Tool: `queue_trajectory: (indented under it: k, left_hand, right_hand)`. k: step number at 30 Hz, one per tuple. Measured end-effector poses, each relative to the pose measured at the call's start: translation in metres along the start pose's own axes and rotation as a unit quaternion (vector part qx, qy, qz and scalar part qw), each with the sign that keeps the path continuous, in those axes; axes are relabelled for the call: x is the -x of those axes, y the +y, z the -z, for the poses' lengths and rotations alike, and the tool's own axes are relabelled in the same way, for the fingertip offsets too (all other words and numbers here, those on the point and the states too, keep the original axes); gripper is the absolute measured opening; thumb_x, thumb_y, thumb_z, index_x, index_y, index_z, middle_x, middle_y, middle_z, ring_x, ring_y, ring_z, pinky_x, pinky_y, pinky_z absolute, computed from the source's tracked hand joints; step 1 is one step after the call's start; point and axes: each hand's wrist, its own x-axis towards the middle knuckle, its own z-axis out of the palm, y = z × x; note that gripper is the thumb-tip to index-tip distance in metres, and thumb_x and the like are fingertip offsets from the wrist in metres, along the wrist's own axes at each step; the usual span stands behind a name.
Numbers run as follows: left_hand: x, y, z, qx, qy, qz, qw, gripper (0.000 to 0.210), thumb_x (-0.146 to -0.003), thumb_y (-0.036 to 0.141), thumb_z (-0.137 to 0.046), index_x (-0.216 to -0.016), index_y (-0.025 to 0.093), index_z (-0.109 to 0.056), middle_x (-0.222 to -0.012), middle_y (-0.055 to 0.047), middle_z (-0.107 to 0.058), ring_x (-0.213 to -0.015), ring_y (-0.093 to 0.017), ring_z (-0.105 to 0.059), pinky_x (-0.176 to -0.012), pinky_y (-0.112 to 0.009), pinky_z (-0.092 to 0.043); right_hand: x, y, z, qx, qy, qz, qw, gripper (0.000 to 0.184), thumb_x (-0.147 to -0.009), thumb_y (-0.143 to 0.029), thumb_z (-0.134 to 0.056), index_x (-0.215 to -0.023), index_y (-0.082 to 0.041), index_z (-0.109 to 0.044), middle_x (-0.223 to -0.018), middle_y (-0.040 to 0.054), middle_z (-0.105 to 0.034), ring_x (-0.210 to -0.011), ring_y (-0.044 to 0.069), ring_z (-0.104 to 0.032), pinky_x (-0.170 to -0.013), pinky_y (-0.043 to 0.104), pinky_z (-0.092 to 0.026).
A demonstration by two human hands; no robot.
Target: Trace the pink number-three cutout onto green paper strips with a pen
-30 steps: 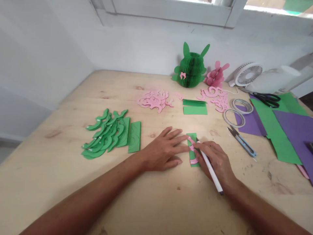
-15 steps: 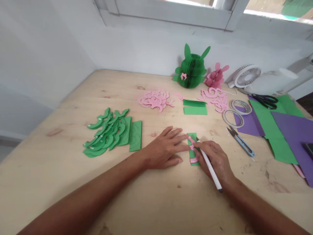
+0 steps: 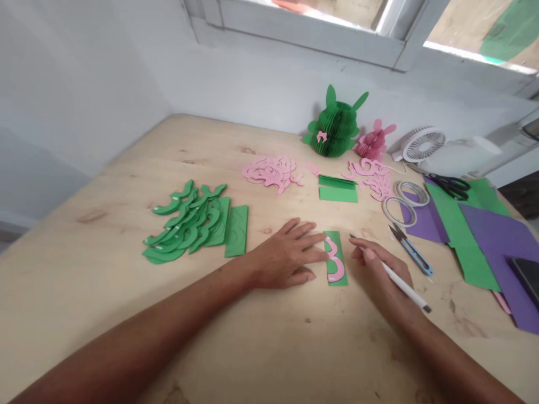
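My left hand [image 3: 287, 253] lies flat with its fingers spread, and its fingertips touch the left side of a pink curved paper cutout [image 3: 338, 268]. That cutout rests on a green paper rectangle [image 3: 336, 236] on the table. Just to the right, my right hand [image 3: 381, 269] grips a white pen [image 3: 406, 289] with a dark tip and dark end. The pen tip is apart from the paper, pointing up and left. Left of my left hand lie a green strip with drawn curves [image 3: 237, 231] and a heap of green cutouts [image 3: 185, 227].
Farther back lie pink cutouts [image 3: 272, 171], folded green paper [image 3: 338, 193], a green paper figure [image 3: 336, 132] and a pink one [image 3: 373, 143]. To the right are tape rolls [image 3: 399, 212], thread snips [image 3: 415, 255], black scissors [image 3: 450, 186], purple sheets [image 3: 501, 241], a small fan [image 3: 423, 144] and a phone [image 3: 526, 275].
My right hand has moved right with the pen, off the pink cutout, so more of the cutout and green rectangle shows. My left hand stays in place. The camera view has tilted slightly.
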Motion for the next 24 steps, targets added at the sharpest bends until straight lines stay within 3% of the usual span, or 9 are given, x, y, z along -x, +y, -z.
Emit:
queue_trajectory:
  k: [4,6,9,14,24]
  left_hand:
    - [0.0,0.0,0.0,0.003,0.006,-0.001,1.0,0.042,-0.089,0.039,-0.054,-0.13,0.03,-0.052,-0.146,-0.007,-0.041,-0.136,-0.033,-0.031,-0.11,-0.055,-0.021]
    - [0.0,0.0,0.001,0.003,0.002,0.002,1.0,0.043,-0.088,0.039,-0.055,-0.13,0.03,-0.052,-0.146,-0.007,-0.041,-0.136,-0.033,-0.031,-0.11,-0.056,-0.021]
    - [0.0,0.0,0.001,0.004,-0.001,0.004,1.0,0.043,-0.088,0.038,-0.055,-0.13,0.03,-0.052,-0.146,-0.007,-0.041,-0.136,-0.034,-0.031,-0.11,-0.056,-0.021]
    - [0.0,0.001,0.002,0.004,0.0,0.007,1.0,0.041,-0.089,0.039,-0.054,-0.129,0.03,-0.052,-0.147,-0.007,-0.04,-0.136,-0.033,-0.031,-0.111,-0.055,-0.021]
    - [-0.001,0.001,0.005,0.004,-0.025,0.021,0.999,0.043,-0.09,0.04,-0.051,-0.132,0.031,-0.05,-0.148,-0.005,-0.038,-0.138,-0.033,-0.027,-0.113,-0.055,-0.019]
  right_hand:
    - [-0.009,-0.006,0.001,-0.109,-0.048,-0.076,0.99,0.029,-0.09,-0.037,-0.05,-0.097,-0.018,-0.071,-0.064,0.0015,-0.062,-0.061,0.016,-0.058,-0.059,0.028,-0.049]
    - [-0.014,-0.003,-0.003,-0.163,-0.054,-0.097,0.98,0.025,-0.087,-0.031,-0.054,-0.106,-0.019,-0.065,-0.067,0.0008,-0.064,-0.062,0.015,-0.058,-0.062,0.028,-0.049]
    - [-0.019,0.003,-0.011,-0.217,-0.055,-0.111,0.968,0.015,-0.082,-0.028,-0.061,-0.095,-0.02,-0.062,-0.077,0.0022,-0.067,-0.07,0.015,-0.061,-0.065,0.027,-0.049]
    - [-0.02,0.005,-0.017,-0.15,-0.025,-0.072,0.986,0.009,-0.078,-0.029,-0.065,-0.077,-0.019,-0.065,-0.069,0.0009,-0.063,-0.061,0.013,-0.055,-0.053,0.024,-0.045]
    - [-0.017,0.005,-0.019,-0.109,-0.041,-0.059,0.991,0.012,-0.081,-0.03,-0.06,-0.075,-0.02,-0.059,-0.06,-0.0008,-0.062,-0.051,0.013,-0.058,-0.044,0.021,-0.044]
